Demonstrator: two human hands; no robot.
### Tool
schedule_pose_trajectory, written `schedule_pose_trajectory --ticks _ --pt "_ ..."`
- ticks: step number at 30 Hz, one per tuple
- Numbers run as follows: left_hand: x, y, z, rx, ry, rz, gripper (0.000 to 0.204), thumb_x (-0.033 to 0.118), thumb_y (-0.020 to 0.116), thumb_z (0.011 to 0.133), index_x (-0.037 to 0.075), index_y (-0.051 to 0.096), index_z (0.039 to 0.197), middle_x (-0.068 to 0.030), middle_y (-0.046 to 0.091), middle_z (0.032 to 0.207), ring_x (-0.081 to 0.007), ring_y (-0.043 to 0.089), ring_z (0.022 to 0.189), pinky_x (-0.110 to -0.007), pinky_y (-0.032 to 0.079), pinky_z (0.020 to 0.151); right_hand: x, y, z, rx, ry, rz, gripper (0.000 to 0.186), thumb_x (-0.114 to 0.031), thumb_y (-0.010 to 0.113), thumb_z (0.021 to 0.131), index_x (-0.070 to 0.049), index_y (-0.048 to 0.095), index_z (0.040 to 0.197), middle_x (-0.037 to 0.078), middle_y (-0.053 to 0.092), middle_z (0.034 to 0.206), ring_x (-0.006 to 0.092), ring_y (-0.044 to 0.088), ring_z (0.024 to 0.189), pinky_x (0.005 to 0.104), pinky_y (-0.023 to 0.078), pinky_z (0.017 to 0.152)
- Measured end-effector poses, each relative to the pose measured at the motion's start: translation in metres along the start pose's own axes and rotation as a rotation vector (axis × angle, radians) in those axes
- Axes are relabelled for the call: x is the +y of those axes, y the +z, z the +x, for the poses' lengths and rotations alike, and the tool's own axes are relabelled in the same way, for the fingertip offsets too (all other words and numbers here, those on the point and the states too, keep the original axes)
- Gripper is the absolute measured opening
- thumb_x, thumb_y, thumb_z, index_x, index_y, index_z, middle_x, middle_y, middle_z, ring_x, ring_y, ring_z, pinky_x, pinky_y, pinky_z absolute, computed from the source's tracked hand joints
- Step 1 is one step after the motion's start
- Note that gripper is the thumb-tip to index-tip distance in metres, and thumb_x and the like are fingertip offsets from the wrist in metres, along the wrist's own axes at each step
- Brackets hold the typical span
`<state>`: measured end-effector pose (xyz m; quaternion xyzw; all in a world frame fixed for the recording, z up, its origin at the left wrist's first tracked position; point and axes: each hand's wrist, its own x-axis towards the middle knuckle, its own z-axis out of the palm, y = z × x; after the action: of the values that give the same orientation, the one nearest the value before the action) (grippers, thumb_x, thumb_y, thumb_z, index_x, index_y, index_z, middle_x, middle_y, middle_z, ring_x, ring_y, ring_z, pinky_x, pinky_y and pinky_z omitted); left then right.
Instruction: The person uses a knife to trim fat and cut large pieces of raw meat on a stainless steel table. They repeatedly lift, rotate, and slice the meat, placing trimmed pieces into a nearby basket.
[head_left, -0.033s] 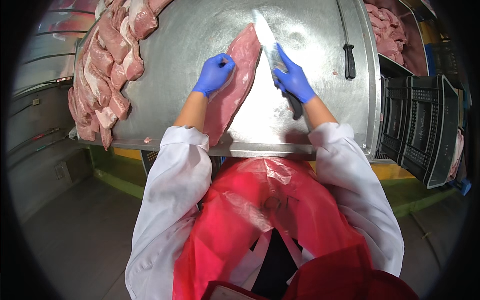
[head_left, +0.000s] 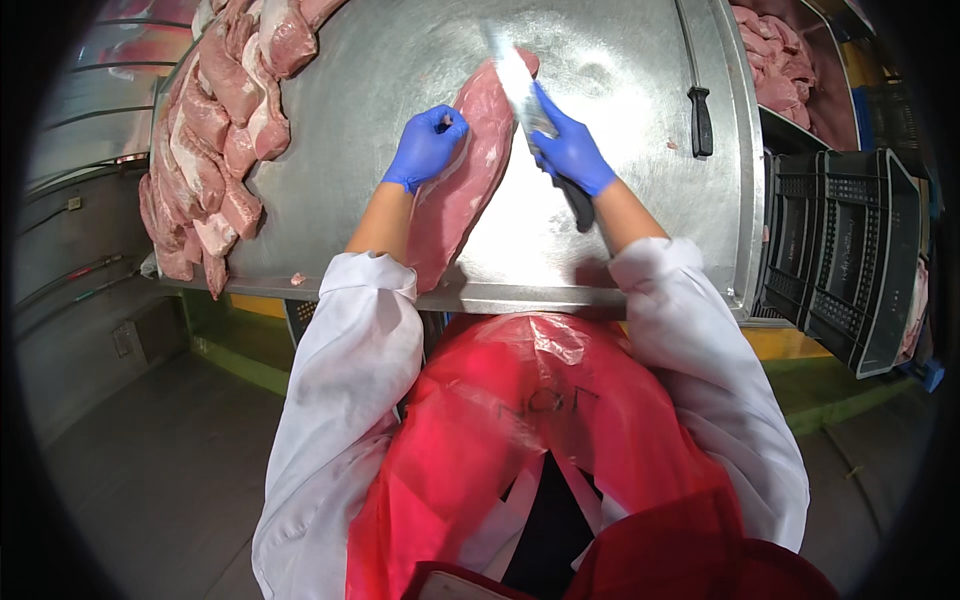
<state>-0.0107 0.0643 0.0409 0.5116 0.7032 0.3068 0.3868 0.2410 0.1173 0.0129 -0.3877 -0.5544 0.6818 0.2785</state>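
A long pink piece of meat, like a pork loin [head_left: 484, 120], lies lengthwise on the metal table, its near end by the front edge. My left hand [head_left: 428, 150], in a blue glove, is closed at its left edge; the curled fingers hide what they may hold. In my gloved right hand [head_left: 575, 153] is a knife [head_left: 517, 80], gripped by its black handle. The blade slants up and left across the loin's far end, and some meat shows to its right. The blade's tip is blurred.
A pile of meat pieces [head_left: 208, 130] covers the table's left side. At right, a tool with a long thin rod and black handle [head_left: 700, 122] lies on the metal table [head_left: 350, 60]. Beyond the right edge are a bin of meat [head_left: 776, 60] and black crates [head_left: 825, 240].
My right hand and the knife have moved left, bringing the blade from beside the loin's tip to across it. My left hand stays almost in place.
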Motion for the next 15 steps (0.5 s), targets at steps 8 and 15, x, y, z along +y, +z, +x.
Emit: schedule_pose_trajectory --ticks 8,15 --pt "0.030 -0.025 0.007 -0.097 0.046 0.076 0.014 0.014 0.067 0.090 0.000 0.071 0.090 -0.0068 0.070 0.079 -0.0117 0.061 0.073 -0.029 0.051 0.074 -0.018 -0.005 -0.047 -0.463 0.200 -0.432 0.067 -0.024 0.051 0.098 -0.038 0.026 0.158 0.008 0.064 0.067 0.0161 0.062 0.053 0.0321 0.057 0.060" --pt "0.052 -0.029 0.018 -0.292 0.122 0.051 0.013 0.015 0.067 0.094 0.002 0.070 0.091 0.0006 0.066 0.081 -0.0090 0.058 0.079 -0.029 0.050 0.077 -0.019 0.033 0.011 -0.403 0.248 -0.319 0.069 -0.019 0.051 0.097 -0.038 0.025 0.159 0.007 0.064 0.068 0.0156 0.062 0.055 0.0318 0.057 0.057"
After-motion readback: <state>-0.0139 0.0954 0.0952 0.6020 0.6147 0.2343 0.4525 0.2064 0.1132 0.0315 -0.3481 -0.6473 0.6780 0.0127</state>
